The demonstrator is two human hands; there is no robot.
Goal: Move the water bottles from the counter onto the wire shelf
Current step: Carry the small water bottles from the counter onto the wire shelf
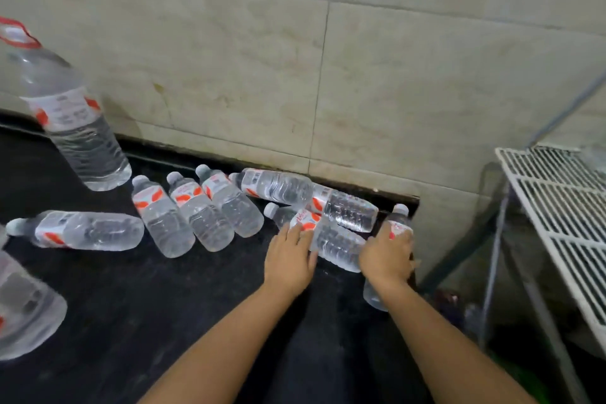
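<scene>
Gripped in the right hand (388, 259): 1 small water bottle (398, 223), fingers curled round its body, white cap pointing up toward the wall, base showing below the wrist at the counter's right edge. Just left of it, a lying bottle (331, 241) with a red-and-white label, touched at the label end by the left hand (290, 257), fingers fairly straight and laid on it rather than wrapped round. Behind these, 2 more bottles on their sides near the wall: one (349, 210) touching the lying bottle, another (275, 185) partly over it. Further left, a row of 3 small bottles (196, 213), tilted and side by side, caps toward the wall. Further left again, 1 bottle on its side (82, 229), cap to the left, well apart from both hands. At far left, a large bottle (70, 118) with a red handle ring, standing, and another large clear bottle (23, 305) cut by the frame edge.

All resting on a dark, near-black counter (164, 305), ending at the right just beside the right hand. Behind it, a wall of pale beige tiles (229, 59) with thin grout lines and some stains. To the right, past a gap, a white wire shelf (557, 207) on thin metal legs, sloping in the wide-angle view; contents at its far corner too blurred to tell.
</scene>
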